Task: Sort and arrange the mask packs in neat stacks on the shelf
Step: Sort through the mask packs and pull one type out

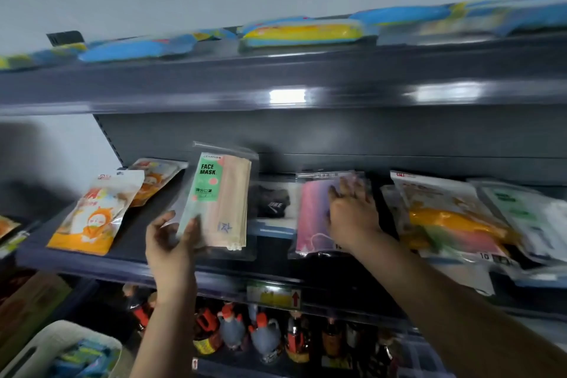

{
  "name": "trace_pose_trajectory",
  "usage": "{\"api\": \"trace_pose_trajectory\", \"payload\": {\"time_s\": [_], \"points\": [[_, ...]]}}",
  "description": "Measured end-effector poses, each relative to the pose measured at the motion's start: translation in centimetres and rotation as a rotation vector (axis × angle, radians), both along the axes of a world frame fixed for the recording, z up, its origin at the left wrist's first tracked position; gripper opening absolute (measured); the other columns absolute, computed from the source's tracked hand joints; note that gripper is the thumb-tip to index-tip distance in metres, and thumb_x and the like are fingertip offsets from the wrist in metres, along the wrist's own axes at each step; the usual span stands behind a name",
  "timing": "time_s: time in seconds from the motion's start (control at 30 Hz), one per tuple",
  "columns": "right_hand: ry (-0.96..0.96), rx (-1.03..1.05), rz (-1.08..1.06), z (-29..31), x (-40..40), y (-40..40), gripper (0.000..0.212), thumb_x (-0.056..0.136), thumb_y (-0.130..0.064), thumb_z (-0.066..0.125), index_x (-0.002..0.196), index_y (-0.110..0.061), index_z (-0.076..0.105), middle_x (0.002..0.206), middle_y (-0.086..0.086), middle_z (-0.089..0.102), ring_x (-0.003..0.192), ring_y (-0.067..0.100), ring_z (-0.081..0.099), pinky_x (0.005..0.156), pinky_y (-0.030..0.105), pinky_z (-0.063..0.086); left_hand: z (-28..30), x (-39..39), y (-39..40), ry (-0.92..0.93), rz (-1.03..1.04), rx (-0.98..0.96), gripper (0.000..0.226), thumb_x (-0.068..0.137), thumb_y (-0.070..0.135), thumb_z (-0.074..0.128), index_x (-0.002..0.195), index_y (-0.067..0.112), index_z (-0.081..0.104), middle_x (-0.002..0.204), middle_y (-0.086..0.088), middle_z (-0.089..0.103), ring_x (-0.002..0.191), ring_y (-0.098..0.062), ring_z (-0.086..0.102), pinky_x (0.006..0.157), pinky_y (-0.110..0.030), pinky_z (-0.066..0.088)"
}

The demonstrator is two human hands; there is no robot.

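One face mask pack (219, 201) up in left hand (171, 242), fingers curled round its lower edge, held upright over the middle shelf (129, 267). Clear sleeve, green label, beige masks. Right hand (352, 215) flat, fingers straight, pressing the pink-purple pack (313, 218) lying on the shelf. Looks mid-sort; next needs a matching stack to lay it on, edges squared. Orange cartoon packs (92, 212) sit left

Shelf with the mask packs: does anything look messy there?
Yes. On the right, the orange pack and white packs lie slanted in an overlapping heap, with some hanging over the shelf edge. The cartoon packs at left sit crooked too.
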State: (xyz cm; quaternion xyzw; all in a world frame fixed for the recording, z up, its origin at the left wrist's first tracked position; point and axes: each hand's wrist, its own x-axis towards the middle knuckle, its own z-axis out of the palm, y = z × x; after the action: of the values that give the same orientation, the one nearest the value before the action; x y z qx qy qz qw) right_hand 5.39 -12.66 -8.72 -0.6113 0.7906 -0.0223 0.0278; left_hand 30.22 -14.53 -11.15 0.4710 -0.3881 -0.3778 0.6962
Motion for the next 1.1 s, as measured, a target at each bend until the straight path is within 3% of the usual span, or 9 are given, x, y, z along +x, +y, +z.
{"api": "trace_pose_trajectory", "payload": {"time_s": [0.13,0.37,0.47,0.57,0.7,0.77,0.9,1.03,1.1], "points": [[-0.040,0.020,0.140,-2.1,1.6,0.1,0.055,0.093,-0.045,0.040,0.142,-0.021,0.037,0.153,0.007,0.030,0.141,0.028,0.026,0.116,0.043,0.020,-0.2,0.8,-0.1,0.006,-0.005,-0.002,0.027,0.088,0.002,0.060,0.107,0.014,0.046,0.089,0.005,0.049,0.052,0.005,0.061,0.041,-0.014,0.049],[-0.088,0.012,0.063,-2.6,-0.1,-1.1,0.064,0.091,-0.055,0.040,0.141,-0.016,0.033,0.152,0.010,0.030,0.141,0.031,0.023,0.114,0.043,0.020,-0.7,2.4,-0.1,0.028,0.064,0.038,0.028,0.087,0.005,0.063,0.097,0.028,0.050,0.102,0.005,0.056,0.091,-0.023,0.060,0.052,-0.016,0.054],[-0.114,-0.082,0.143,-1.1,1.1,-1.8,0.062,0.091,-0.052,0.043,0.142,-0.019,0.032,0.152,0.005,0.030,0.142,0.026,0.023,0.114,0.037,0.021,-0.6,2.5,0.3,0.032,0.101,0.060,0.026,0.087,0.005,0.063,0.100,0.023,0.050,0.106,0.001,0.056,0.081,-0.010,0.066,0.050,-0.015,0.053],[-0.334,-0.207,0.365,0.4,4.4,-2.4,0.069,0.087,-0.051,0.055,0.143,-0.018,0.032,0.147,0.003,0.041,0.135,0.021,0.036,0.108,0.029,0.029,-0.2,2.6,0.7,0.049,0.113,0.052,0.026,0.087,0.003,0.062,0.090,0.026,0.050,0.098,0.002,0.057,0.061,0.001,0.064,0.044,-0.016,0.050],[-0.800,-0.047,0.496,0.1,9.7,-2.3,0.088,0.079,-0.042,0.070,0.149,-0.025,0.019,0.147,0.003,0.040,0.130,0.017,0.044,0.106,0.029,0.038,-0.2,3.2,0.9,0.053,0.157,0.079,0.026,0.086,0.003,0.063,0.090,0.025,0.052,0.103,-0.006,0.054,0.072,-0.017,0.058,0.043,-0.018,0.050],[-0.886,0.002,0.498,-0.8,12.1,-2.6,0.093,0.077,-0.034,0.075,0.149,-0.026,0.017,0.139,0.005,0.049,0.116,0.018,0.056,0.099,0.033,0.046,-0.2,3.5,0.9,0.051,0.163,0.081,0.027,0.086,0.000,0.063,0.089,0.025,0.051,0.104,-0.008,0.053,0.072,-0.020,0.057,0.041,-0.018,0.049],[-0.906,-0.103,0.425,-3.0,14.8,-3.5,0.088,0.073,-0.025,0.077,0.145,-0.023,0.026,0.125,0.009,0.057,0.111,0.024,0.057,0.091,0.029,0.045,-0.9,4.8,0.4,-0.035,0.180,0.140,0.025,0.085,0.004,0.066,0.097,0.020,0.052,0.116,-0.022,0.051,0.081,-0.027,0.057,0.042,-0.019,0.050],[-0.802,-0.145,0.417,-3.6,15.3,-4.8,0.072,0.077,-0.026,0.073,0.139,-0.016,0.037,0.130,0.010,0.047,0.114,0.025,0.053,0.085,0.021,0.037,-0.9,6.3,-0.9,-0.291,0.088,0.180,0.031,0.086,0.015,0.066,0.115,0.018,0.055,0.114,-0.015,0.060,0.078,-0.026,0.064,0.047,-0.024,0.055],[-0.770,-0.172,0.388,-3.7,15.6,-5.8,0.064,0.078,-0.025,0.073,0.133,-0.011,0.044,0.130,0.009,0.043,0.109,0.023,0.054,0.079,0.017,0.035,-0.7,6.9,-2.0,-0.401,0.007,0.200,0.047,0.084,0.016,0.069,0.127,0.014,0.052,0.110,-0.009,0.061,0.077,-0.019,0.064,0.049,-0.016,0.052]]}}
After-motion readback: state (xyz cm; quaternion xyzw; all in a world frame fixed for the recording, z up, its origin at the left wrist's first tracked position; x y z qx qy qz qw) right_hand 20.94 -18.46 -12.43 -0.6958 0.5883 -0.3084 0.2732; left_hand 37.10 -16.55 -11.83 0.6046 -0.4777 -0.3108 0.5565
